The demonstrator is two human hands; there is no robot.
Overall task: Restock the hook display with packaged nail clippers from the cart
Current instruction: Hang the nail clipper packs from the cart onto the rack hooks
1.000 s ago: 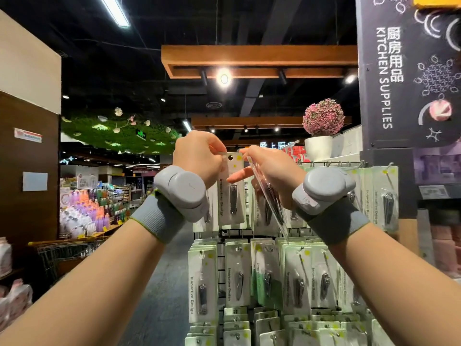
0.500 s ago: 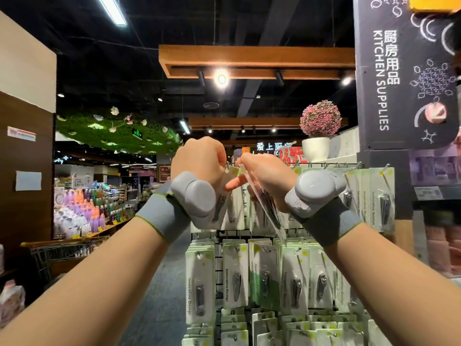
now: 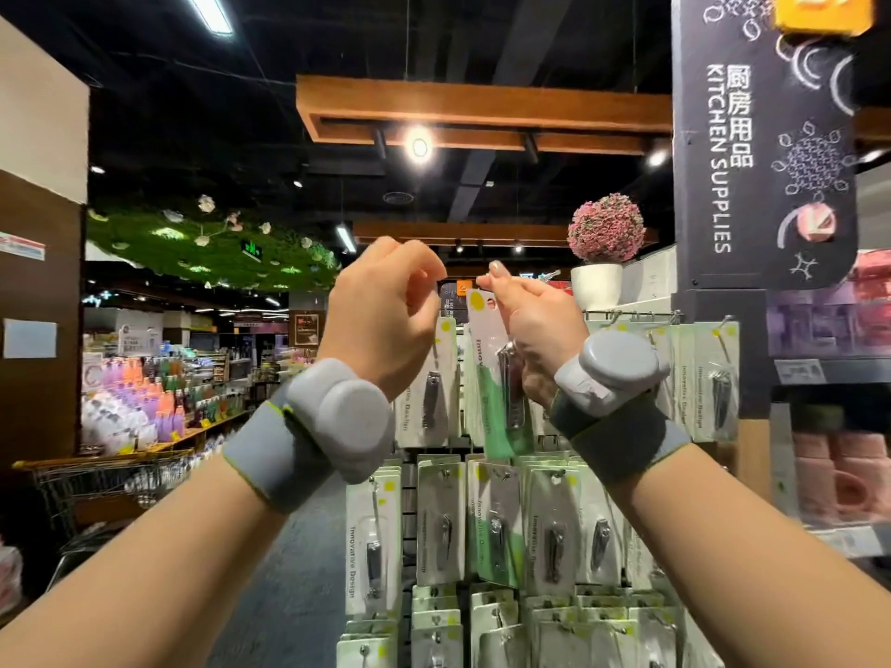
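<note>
Two hands raised before the hook display (image 3: 530, 523). My right hand (image 3: 535, 325) pinches one packaged nail clipper (image 3: 501, 378) by its top corner, card hanging down in front of the display's upper row, just beside the packs already hung there. My left hand (image 3: 385, 315) is beside it, fingers curled, thumb and forefinger nearly meeting, grasping nothing I can see. Grey wrist units (image 3: 352, 421) on both arms. Shopping cart (image 3: 111, 479) at far left.

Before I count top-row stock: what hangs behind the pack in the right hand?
Behind the held pack, gripped by the right hand, hang more packaged clippers on the top hooks. Those directly behind the pack and hand are covered and can't be counted.
</note>
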